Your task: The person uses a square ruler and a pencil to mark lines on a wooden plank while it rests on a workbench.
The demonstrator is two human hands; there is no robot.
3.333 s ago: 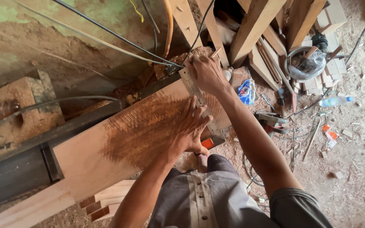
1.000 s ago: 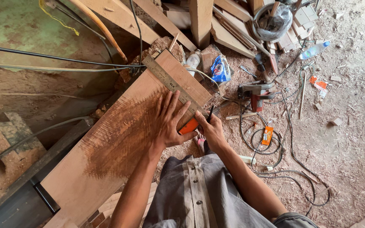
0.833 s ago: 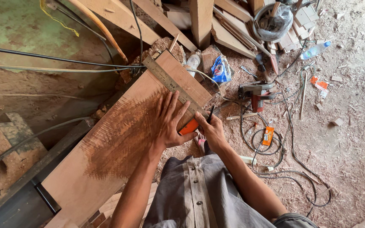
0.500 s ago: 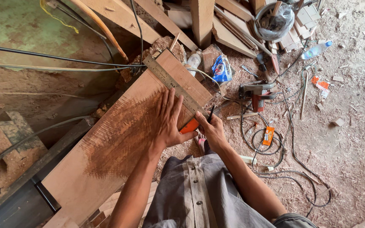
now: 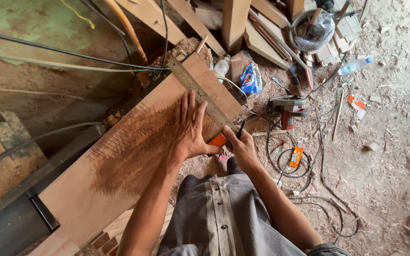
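Observation:
A long wooden board (image 5: 119, 166) lies diagonally in front of me, with a darker rough patch in its middle. Across its far end lies a metal try square (image 5: 199, 93) with an orange handle (image 5: 217, 140) at the board's near edge. My left hand (image 5: 191, 127) presses flat on the board and on the square's blade, fingers spread. My right hand (image 5: 240, 144) is closed around a dark pencil (image 5: 240, 129) right at the near end of the blade, beside the orange handle.
A circular saw (image 5: 288, 106) and tangled cables (image 5: 304, 185) lie on the sawdust floor to the right. A blue packet (image 5: 251, 79), a plastic bottle (image 5: 354, 66), stacked timber (image 5: 236, 19) and a bucket (image 5: 314, 31) sit beyond. Black cables (image 5: 62, 52) cross at left.
My left hand slid up along the board onto the square's blade. My right hand with the pencil stays at the blade's near end. Earlier, the right hand held the board's far end.

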